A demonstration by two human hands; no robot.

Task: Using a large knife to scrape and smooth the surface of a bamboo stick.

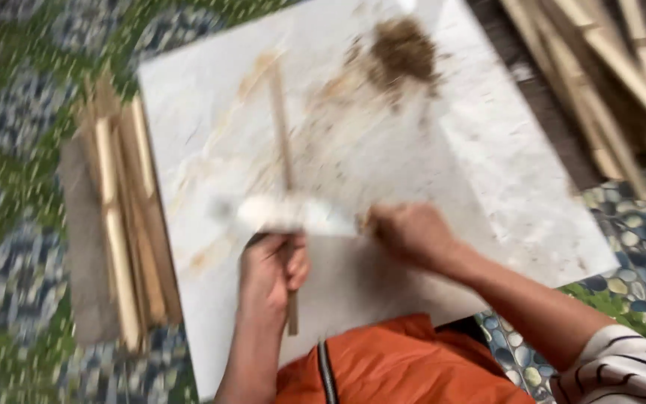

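Thin bamboo strip [283, 142] flat on white marble worktop [487, 172], left hand [272, 271] fingers clamped on its near end, right hand [413, 233] gripping blurred pale blade [293, 213] across strip, bamboo slats [125, 224] left, shavings pile [401, 49] beyond.

stick: thin pale bamboo strip [282, 135], lying lengthwise on the slab, near end in my left hand [272, 271]
blade: wide, motion-blurred [293, 215], crosswise over stick, handle in my right hand [411, 233]

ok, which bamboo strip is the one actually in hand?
The single thin strip lying lengthwise on the white slab, gripped by the left hand. The other strips lie in piles off the slab: left and upper right.
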